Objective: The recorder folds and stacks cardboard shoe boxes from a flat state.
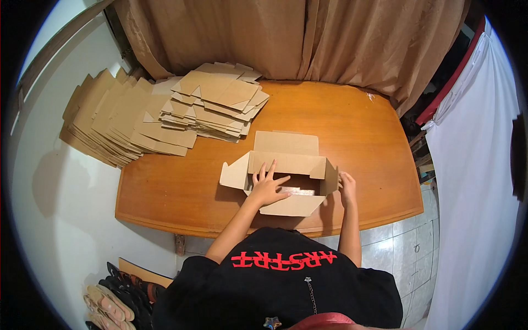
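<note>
An open brown cardboard box stands near the table's front edge, with its flaps spread outward. My left hand reaches over the left part of its opening, fingers spread and the thumb pointing right. At the right side flap, my right hand has its fingers curled against the flap's outer edge. A pale, shiny flat piece shows inside the box near its front wall; its kind is unclear. The left hand covers part of the box's inside.
Several flattened cardboard boxes lie stacked at the table's far left, with more leaning in a row beside them. The wooden table ends at a brown curtain. White cloth hangs at the right. Shoes stand at lower left.
</note>
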A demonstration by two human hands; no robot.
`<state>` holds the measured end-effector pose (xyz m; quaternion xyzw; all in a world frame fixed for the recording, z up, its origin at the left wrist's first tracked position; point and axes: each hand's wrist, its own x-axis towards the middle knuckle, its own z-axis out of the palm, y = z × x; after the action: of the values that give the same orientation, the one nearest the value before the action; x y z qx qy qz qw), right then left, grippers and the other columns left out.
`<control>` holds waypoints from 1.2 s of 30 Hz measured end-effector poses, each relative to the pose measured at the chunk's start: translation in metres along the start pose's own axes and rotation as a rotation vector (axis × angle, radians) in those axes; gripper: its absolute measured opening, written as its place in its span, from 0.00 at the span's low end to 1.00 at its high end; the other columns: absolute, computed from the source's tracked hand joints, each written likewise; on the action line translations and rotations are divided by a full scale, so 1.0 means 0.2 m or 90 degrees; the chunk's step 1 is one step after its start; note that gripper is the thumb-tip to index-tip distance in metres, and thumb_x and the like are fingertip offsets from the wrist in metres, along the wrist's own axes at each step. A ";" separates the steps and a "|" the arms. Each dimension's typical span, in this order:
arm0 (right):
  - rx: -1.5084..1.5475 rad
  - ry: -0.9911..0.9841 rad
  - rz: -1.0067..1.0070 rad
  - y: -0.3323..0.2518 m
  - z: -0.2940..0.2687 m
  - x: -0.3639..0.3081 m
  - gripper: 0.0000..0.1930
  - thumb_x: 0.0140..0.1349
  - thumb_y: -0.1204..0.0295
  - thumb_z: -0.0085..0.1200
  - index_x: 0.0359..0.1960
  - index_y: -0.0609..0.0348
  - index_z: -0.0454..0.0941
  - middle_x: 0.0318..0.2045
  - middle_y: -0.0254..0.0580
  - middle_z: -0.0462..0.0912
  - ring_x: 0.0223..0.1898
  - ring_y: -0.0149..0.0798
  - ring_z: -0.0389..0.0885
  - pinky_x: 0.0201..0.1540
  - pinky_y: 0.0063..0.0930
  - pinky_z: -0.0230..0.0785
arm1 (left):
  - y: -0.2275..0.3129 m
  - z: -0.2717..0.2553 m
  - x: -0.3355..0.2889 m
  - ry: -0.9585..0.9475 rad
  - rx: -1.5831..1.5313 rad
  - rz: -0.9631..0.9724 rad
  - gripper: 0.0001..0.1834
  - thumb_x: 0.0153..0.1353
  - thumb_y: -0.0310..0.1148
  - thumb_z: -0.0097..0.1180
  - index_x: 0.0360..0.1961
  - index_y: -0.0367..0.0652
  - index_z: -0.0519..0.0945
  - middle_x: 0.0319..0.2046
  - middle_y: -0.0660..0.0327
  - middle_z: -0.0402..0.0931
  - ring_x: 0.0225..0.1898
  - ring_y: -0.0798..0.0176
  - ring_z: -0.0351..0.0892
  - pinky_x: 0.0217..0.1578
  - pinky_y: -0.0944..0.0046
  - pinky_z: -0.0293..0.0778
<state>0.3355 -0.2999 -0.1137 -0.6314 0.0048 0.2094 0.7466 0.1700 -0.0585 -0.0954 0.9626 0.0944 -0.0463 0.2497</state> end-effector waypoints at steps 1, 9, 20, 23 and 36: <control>-0.075 -0.001 -0.036 -0.02 0.06 0.00 0.14 0.61 0.61 0.46 0.40 0.57 0.74 0.37 0.37 0.77 0.39 0.33 0.74 0.40 0.26 0.66 | 0.00 -0.01 0.00 0.007 -0.015 -0.012 0.37 0.42 0.65 0.53 0.57 0.70 0.69 0.68 0.53 0.29 0.67 0.38 0.27 0.57 0.30 0.30; -0.613 0.038 -0.256 0.10 0.40 0.02 0.39 0.43 0.66 0.64 0.57 0.62 0.56 0.54 0.59 0.61 0.50 0.58 0.68 0.52 0.44 0.63 | 0.01 0.02 0.01 0.081 0.026 -0.069 0.44 0.43 0.67 0.51 0.57 0.50 0.70 0.68 0.52 0.27 0.67 0.38 0.22 0.57 0.29 0.26; -0.857 0.098 -0.216 0.02 0.52 -0.07 0.45 0.39 0.58 0.65 0.60 0.55 0.54 0.52 0.54 0.64 0.49 0.54 0.70 0.49 0.54 0.60 | 0.02 -0.01 -0.03 0.146 -0.013 -0.068 0.34 0.45 0.56 0.57 0.53 0.51 0.74 0.67 0.48 0.34 0.67 0.39 0.27 0.58 0.31 0.26; -0.861 0.100 -0.209 -0.01 0.53 -0.09 0.47 0.39 0.54 0.64 0.60 0.57 0.54 0.52 0.55 0.63 0.49 0.55 0.69 0.52 0.59 0.54 | -0.01 -0.11 -0.09 0.227 -0.011 -0.096 0.28 0.46 0.48 0.61 0.49 0.51 0.76 0.66 0.49 0.41 0.67 0.41 0.33 0.58 0.32 0.28; -0.855 0.082 -0.251 0.00 0.57 -0.06 0.48 0.39 0.53 0.65 0.61 0.59 0.53 0.59 0.65 0.52 0.56 0.58 0.61 0.54 0.62 0.51 | -0.40 -0.27 -0.30 0.353 -0.455 -0.252 0.27 0.52 0.42 0.58 0.49 0.34 0.72 0.43 0.48 0.76 0.45 0.51 0.75 0.48 0.57 0.67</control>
<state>0.2960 -0.1956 -0.0876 -0.9562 -0.1960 -0.0103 0.2172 0.0967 0.0263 -0.0771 0.7563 0.3482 0.2002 0.5164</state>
